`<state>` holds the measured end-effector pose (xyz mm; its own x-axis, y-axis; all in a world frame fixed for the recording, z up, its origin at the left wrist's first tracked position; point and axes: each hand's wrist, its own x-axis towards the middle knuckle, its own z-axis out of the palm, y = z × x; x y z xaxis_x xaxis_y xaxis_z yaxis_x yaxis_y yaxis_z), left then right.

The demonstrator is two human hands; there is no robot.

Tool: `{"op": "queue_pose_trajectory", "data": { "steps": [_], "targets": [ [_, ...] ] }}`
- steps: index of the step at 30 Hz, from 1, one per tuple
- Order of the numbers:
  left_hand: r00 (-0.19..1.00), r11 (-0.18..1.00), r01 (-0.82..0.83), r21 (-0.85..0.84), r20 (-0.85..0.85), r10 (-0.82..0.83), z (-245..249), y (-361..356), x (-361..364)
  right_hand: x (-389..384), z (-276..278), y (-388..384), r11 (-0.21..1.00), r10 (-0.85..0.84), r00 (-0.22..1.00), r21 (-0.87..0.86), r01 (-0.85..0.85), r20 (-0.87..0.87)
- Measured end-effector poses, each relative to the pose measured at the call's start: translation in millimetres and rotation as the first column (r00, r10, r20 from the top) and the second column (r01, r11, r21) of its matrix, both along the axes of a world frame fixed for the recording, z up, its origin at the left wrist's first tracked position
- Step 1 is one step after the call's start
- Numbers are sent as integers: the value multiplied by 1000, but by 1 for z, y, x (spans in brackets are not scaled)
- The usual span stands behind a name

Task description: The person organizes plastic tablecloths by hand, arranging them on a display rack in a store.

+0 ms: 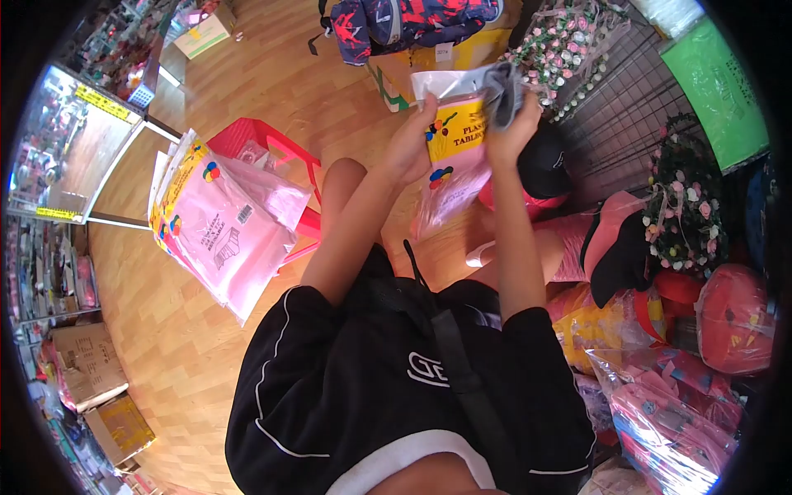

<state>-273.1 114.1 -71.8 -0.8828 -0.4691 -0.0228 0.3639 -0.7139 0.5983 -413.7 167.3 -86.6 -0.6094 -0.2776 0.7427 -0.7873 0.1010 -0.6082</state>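
Note:
My left hand [411, 142] is closed on the left edge of a pink plastic tablecloth pack [455, 157] with a yellow label and printed balloons. A crumpled grey cloth [501, 92] lies against the pack's upper right part, and my right hand [515, 136] is closed on it. The cloth is partly blurred, and it covers some of the label's lettering. To the left, more pink tablecloth packs [239, 227] rest in a pile on a red plastic stool [241, 132].
A cardboard box [470, 54] with a patterned bag [429, 23] on top stands ahead. Flower garlands [569, 49] hang on a wire rack at right, above caps [619, 247] and wrapped goods. Shelves and cardboard boxes [87, 363] line the left side.

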Motion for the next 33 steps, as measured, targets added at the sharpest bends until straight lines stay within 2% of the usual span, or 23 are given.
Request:
{"op": "queue_pose_trajectory", "data": {
  "steps": [1,2,3,5,6,7,9,10,11,12,14,15,16,19,20,22,23,25,26,28,29,31,33],
  "targets": [
    [1000,1000,-6,-3,2,6,3,-4,6,-21,-14,-9,983,145,967,-143,-116,208],
    [1000,1000,-4,-18,-10,4,6,-8,12,-36,-20,-12,919,332,862,-337,-204,384],
    [1000,999,-4,-36,-24,3,14,-12,19,-45,-20,-14,814,524,694,-531,-237,494],
    [999,999,5,-36,-49,-6,26,-25,34,-57,-22,-6,668,742,97,-721,-183,663],
    [974,998,56,27,-220,-49,27,-39,41,-55,-27,-8,549,812,-64,-796,-256,581],
    [918,991,113,77,-388,-75,28,-51,51,-54,-32,-13,542,810,-83,-795,-273,581],
    [931,997,-20,76,-363,47,58,-64,81,-28,-20,-16,391,866,-199,-869,-302,459],
    [949,961,-277,11,-151,276,73,-70,102,-23,-19,-20,264,872,-369,-943,-203,323],
    [855,855,-509,-101,51,516,83,-78,129,-15,-7,-23,-118,688,-705,-931,-345,174],
    [752,756,-632,-172,98,651,85,-92,160,-8,-12,-32,-109,647,-750,-958,-265,134],
    [665,672,-735,-92,102,740,92,-105,223,29,-19,-55,-114,545,-834,-978,-172,84],
    [641,646,-763,-32,96,762,81,-124,258,47,-19,-61,51,570,-804,-984,-169,167],
    [556,570,-817,-86,142,819,76,-132,286,62,-18,-68,215,586,-766,-962,-168,265],
    [264,343,-905,-251,302,916,40,-175,351,106,-23,-87,182,478,-842,-966,-182,249],
    [235,313,-917,-245,302,924,28,-184,370,120,-26,-94,154,445,-857,-965,-211,259],
    [-103,223,-668,-710,385,917,17,-193,403,143,-24,-106,107,395,-880,-964,-242,265],
    [-121,209,-673,-709,384,915,18,-190,412,154,-22,-111,69,373,-888,-962,-263,269],
    [5,285,-806,-519,476,880,17,-187,419,165,-18,-118,85,382,-868,-947,-309,318],
    [72,214,-889,-406,338,938,26,-172,418,170,-11,-122,93,405,-839,-930,-356,363],
    [196,239,-892,-384,147,969,54,-134,405,175,3,-125,23,407,-847,-931,-364,341],
    [198,220,-886,-409,96,976,72,-115,394,176,6,-125,-25,411,-851,-930,-368,326],
    [198,200,-887,-417,48,979,105,-83,372,174,7,-131,26,425,-836,-928,-372,347],
    [266,160,-860,-484,-158,951,138,-63,360,173,10,-135,70,444,-821,-928,-367,358]
  ]
}}
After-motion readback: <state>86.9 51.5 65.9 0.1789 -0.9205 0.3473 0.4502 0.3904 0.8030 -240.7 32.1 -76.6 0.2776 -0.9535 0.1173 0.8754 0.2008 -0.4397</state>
